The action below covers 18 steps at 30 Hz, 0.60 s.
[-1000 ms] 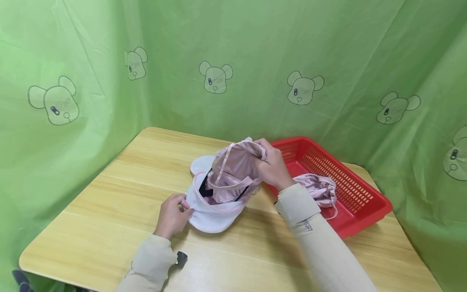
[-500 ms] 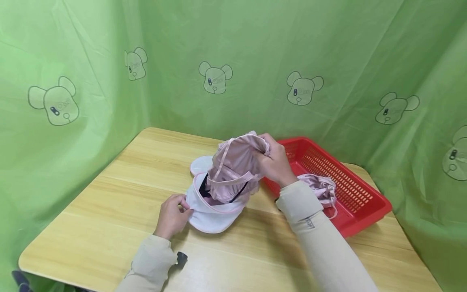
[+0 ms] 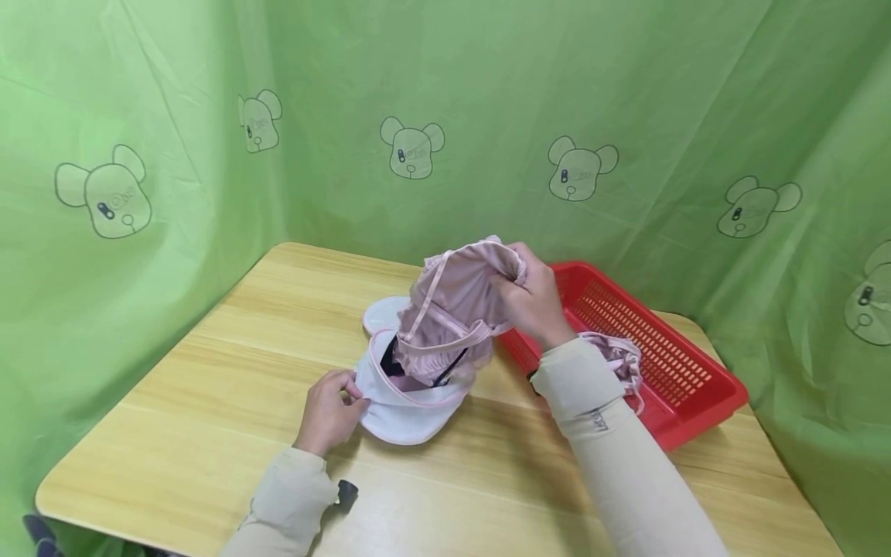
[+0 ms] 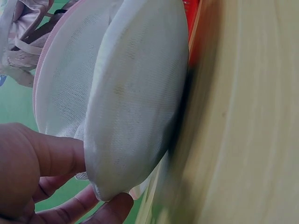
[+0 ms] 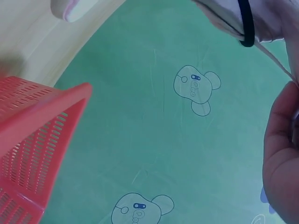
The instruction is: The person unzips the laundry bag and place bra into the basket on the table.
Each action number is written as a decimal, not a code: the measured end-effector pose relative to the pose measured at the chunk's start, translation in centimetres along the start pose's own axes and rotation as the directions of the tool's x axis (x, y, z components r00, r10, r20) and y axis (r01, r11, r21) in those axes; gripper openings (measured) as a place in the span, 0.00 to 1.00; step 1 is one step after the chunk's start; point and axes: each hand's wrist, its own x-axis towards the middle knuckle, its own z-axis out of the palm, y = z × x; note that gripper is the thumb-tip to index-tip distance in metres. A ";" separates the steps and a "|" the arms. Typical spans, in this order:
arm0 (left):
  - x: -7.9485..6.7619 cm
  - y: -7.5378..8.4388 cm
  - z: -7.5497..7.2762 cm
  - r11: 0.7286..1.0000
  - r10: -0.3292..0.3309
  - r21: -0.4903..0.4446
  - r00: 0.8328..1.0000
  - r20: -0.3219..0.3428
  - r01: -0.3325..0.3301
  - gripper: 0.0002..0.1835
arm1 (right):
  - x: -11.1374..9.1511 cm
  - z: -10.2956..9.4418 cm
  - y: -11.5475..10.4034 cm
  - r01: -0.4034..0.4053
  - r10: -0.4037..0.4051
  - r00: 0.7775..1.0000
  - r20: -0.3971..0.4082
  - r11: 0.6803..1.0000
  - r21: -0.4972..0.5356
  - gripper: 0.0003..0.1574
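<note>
A white mesh laundry bag [image 3: 407,422] with pink edging lies unzipped on the table; its mesh wall [image 4: 135,98] fills much of the left wrist view. My left hand [image 3: 329,410] pinches the bag's near left edge between thumb and fingers. My right hand [image 3: 536,298] grips the upper rim of a pink satin undergarment [image 3: 452,302] with thin straps and a ruffled border. This garment stands raised over the bag's mouth, its lower part still inside. Black material [image 3: 391,360] shows in the opening. In the right wrist view, a black loop [image 5: 247,23] hangs around the cloth.
A red perforated basket [image 3: 664,348] stands at the right, behind the right forearm. In it lies another pink satin piece [image 3: 616,356], partly covered by the sleeve. A green curtain [image 3: 480,93] encloses the wooden table [image 3: 209,433].
My right hand has moved up and to the right, drawing the pink undergarment higher out of the mesh bag. The left hand and the bag stay put.
</note>
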 end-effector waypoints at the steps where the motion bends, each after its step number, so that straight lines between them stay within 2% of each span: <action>1: 0.0 0.0 0.0 1.000 0.002 0.000 1.000 -0.002 -0.002 0.12 | 0.1 -0.1 -0.1 -0.006 0.006 1.000 -0.002 1.000 0.002 0.14; 18: 0.0 0.0 -0.1 1.000 0.013 0.002 1.000 -0.007 -0.013 0.12 | 1.2 -1.9 -1.3 -0.037 0.039 0.999 -0.031 0.998 0.054 0.14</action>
